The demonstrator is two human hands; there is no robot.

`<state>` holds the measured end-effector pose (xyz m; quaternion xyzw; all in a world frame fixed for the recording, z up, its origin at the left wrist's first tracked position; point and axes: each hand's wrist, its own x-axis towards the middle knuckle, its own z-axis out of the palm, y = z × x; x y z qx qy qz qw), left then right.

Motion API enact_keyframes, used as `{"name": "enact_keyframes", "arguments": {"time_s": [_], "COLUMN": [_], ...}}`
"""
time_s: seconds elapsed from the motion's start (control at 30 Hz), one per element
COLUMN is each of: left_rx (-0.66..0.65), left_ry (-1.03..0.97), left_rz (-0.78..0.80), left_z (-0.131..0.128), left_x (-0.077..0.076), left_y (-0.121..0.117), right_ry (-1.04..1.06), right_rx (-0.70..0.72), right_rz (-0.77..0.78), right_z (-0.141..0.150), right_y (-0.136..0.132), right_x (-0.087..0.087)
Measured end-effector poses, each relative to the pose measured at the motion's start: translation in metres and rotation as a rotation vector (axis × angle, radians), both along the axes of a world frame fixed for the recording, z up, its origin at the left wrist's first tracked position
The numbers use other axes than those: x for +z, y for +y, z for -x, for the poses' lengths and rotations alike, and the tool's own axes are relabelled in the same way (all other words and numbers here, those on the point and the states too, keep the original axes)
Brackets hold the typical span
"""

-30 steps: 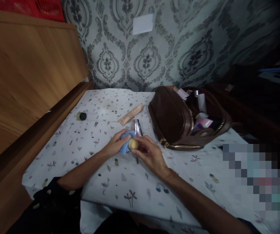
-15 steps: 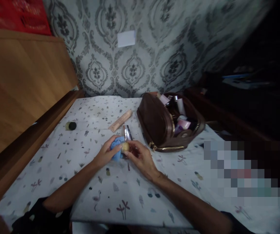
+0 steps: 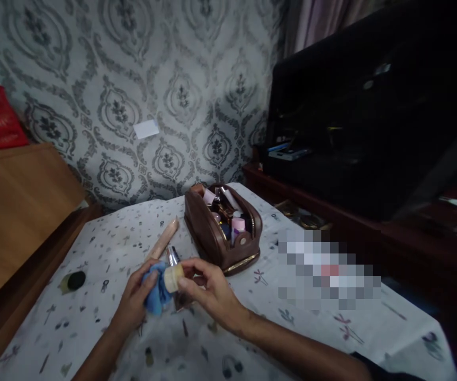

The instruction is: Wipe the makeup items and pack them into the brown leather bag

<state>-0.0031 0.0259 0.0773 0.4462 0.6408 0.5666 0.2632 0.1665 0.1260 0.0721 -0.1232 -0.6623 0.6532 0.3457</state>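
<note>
My left hand is closed on a crumpled blue cloth. With the fingertips of my right hand I grip a small round pale-yellow jar, whose left side meets the cloth. What the jar holds cannot be made out. Just behind it a shiny silver-capped bottle shows, its lower part partly covered by the jar and my hands. A peach-coloured tube lies on the patterned sheet, beyond my left hand.
An unzipped brown cosmetics bag stands behind my right hand, filled with several bottles and tubes. A small greenish container with a black lid lies at the left. Wooden furniture borders the left side; a large black screen stands at the right.
The view has turned to the right and upward, so the bag and sheet appear shifted left. The jar has turned between my hands, showing more of its side. Both holds stay the same.
</note>
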Motion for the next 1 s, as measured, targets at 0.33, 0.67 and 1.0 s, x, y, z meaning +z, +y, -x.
{"name": "enact_keyframes", "arguments": {"time_s": [0.33, 0.67, 1.0], "left_rx": [-0.247, -0.531, -0.500], "left_ry": [1.317, 1.766, 1.707], "left_rz": [-0.053, 0.412, 0.363], "left_z": [-0.022, -0.028, -0.015], "left_x": [0.117, 0.132, 0.125], "left_y": [0.173, 0.238, 0.208], "right_ry": [0.064, -0.246, -0.692], "right_rx": [-0.398, -0.617, -0.436], "right_rz": [-0.297, -0.664, -1.181], "right_z": [-0.063, -0.046, -0.004], "right_y": [0.113, 0.205, 0.220], "right_x": [0.083, 0.081, 0.104]}}
